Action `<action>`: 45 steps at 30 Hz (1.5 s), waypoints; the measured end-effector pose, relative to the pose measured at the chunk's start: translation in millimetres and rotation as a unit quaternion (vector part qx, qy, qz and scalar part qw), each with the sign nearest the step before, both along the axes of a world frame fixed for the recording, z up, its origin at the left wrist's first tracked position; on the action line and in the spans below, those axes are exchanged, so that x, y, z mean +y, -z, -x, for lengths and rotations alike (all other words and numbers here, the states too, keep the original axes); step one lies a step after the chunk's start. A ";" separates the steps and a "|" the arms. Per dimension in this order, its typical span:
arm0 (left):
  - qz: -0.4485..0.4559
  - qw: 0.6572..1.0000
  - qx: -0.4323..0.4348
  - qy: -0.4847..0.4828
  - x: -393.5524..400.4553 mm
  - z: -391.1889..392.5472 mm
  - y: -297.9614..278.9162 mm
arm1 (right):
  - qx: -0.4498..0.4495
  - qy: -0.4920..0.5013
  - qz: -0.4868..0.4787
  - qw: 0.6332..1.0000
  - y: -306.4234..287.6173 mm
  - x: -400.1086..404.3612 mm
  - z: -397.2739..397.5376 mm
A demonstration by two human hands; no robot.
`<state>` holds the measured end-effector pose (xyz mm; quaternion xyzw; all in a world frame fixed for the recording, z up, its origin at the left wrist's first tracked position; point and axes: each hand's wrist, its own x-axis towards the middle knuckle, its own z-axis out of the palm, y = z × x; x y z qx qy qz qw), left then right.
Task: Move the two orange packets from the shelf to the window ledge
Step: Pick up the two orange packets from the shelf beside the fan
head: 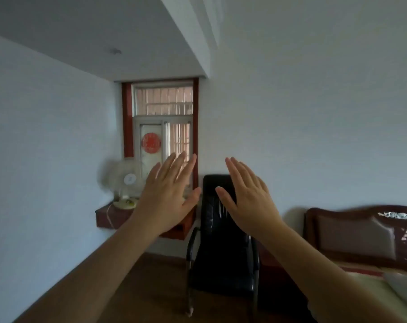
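Both my hands are raised in front of me, backs toward the camera, fingers stretched and empty. My left hand (168,192) covers part of the window (162,127) and the right half of the reddish-brown window ledge (109,216). My right hand (246,199) is in front of the black chair's back. No orange packets and no shelf are in view.
A white desk fan (124,185) stands on the ledge's left part, its cord hanging over the front. A black armchair (221,250) stands right of the ledge on the wooden floor. A bed with a dark headboard (361,236) fills the lower right.
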<state>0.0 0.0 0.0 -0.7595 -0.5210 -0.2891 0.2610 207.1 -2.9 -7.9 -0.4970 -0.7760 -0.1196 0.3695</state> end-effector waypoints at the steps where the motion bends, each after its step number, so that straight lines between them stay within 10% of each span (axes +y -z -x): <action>1: 0.012 1.000 0.011 -0.014 -4.7 0.1 11.3 | -0.022 0.005 0.008 1.000 7.9 -3.3 -0.1; 21: 0.265 0.964 0.012 -0.003 -83.7 29.0 250.4 | -0.114 0.079 0.259 0.956 251.3 -88.6 31.6; 45: 0.366 0.925 -0.028 -0.097 -42.6 84.2 313.3 | -0.090 0.076 0.323 0.939 285.2 -32.0 95.1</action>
